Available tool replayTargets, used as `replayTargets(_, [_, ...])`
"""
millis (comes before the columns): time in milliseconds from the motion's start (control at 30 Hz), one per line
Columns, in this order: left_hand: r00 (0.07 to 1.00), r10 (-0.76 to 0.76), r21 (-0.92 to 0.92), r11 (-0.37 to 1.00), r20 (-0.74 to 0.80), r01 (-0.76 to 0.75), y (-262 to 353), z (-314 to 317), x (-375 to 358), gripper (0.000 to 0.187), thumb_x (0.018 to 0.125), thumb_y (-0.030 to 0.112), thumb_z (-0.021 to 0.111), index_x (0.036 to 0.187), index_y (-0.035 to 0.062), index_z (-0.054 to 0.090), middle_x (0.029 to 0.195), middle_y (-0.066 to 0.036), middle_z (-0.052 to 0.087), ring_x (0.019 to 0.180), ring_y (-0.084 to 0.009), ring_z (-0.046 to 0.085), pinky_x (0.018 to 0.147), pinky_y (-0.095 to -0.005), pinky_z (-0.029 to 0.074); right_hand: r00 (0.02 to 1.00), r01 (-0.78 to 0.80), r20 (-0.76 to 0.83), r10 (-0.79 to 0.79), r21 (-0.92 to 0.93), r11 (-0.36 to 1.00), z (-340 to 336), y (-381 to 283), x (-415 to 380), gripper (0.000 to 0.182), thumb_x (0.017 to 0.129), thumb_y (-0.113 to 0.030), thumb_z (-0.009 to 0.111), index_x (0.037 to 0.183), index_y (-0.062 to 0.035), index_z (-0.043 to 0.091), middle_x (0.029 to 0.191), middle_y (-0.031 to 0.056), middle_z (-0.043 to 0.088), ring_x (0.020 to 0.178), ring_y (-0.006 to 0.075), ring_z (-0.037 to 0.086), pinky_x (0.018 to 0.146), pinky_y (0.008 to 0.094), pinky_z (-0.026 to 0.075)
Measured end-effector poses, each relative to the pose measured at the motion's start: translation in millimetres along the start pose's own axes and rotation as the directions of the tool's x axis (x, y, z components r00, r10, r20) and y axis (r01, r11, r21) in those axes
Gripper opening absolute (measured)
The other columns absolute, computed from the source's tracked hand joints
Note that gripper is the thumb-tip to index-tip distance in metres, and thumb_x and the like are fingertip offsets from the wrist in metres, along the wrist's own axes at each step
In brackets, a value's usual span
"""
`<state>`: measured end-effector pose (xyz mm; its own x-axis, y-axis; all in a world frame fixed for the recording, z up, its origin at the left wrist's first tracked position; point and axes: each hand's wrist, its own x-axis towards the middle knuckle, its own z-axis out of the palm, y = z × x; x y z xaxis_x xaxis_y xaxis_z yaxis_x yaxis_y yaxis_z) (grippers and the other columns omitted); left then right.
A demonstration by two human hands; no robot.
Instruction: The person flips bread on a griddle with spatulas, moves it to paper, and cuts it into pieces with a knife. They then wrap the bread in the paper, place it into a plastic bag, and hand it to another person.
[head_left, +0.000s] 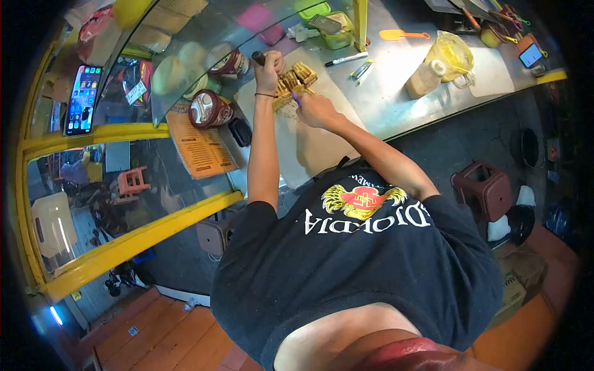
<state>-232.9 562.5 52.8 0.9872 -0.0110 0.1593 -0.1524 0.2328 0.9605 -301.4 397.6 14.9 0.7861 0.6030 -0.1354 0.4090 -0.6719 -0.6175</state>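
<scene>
A browned waffle [288, 82], its pieces side by side, lies on a sheet of tan paper [322, 145] on the metal counter. My left hand [269, 75] is wrapped round a black-handled tool [258, 59] at the waffle's left edge; the tool's working end is hidden. Close against the waffle's near right side, my right hand [315, 111] grips a purple-handled tool [296, 99], mostly covered by the fingers.
Brown-lidded tubs [210, 109] and an orange menu sheet [201, 145] sit to the left. A phone [83, 99] is at the far left. Rightward are a marker [346, 59], an orange spatula [403, 35], a bottle [426, 79] and a yellow-stained pitcher [451, 55].
</scene>
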Motion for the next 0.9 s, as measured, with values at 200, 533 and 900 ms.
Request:
replayTargets(200, [0.996,0.044,-0.009,0.999,-0.074,-0.045,9.4,5.4,-4.0,0.044,0.092,0.015,0.049,0.055,0.0127,0.025,0.048,0.003,0.022,0.041,-0.0096,0.017,0.045,-0.0299,0.017,0.997,0.067,-0.026,-0.067,-0.003,0.998,-13.4,4.3,-75.3,0.035,0.083,-0.018,0.056,0.111,0.0024,0.058,0.071,0.0242,0.065,0.067,0.0410,0.065,0.063,0.0521,0.051])
replayTargets(533, [0.988,0.039,0.001,0.999,-0.149,-0.040,5.0,7.2,-8.3,0.042,0.091,0.014,0.049,0.056,0.0128,0.025,0.048,0.003,0.022,0.042,-0.0092,0.017,0.045,-0.0294,0.017,0.998,0.061,0.009,-0.061,-0.035,0.997,12.6,19.6,-57.5,0.042,0.086,-0.017,0.054,0.124,-0.0008,0.053,0.074,0.0210,0.066,0.066,0.0385,0.066,0.059,0.0492,0.052])
replayTargets(900, [0.985,0.066,-0.005,0.998,-0.161,-0.067,-1.8,5.5,-11.3,0.039,0.089,0.012,0.052,0.057,0.0117,0.029,0.049,0.004,0.026,0.039,-0.0090,0.023,0.041,-0.0285,0.019,0.996,0.084,-0.020,-0.085,-0.053,0.995,55.4,42.1,-37.9,0.049,0.088,-0.013,0.049,0.136,-0.0068,0.043,0.068,0.0192,0.065,0.059,0.0383,0.063,0.052,0.0490,0.049])
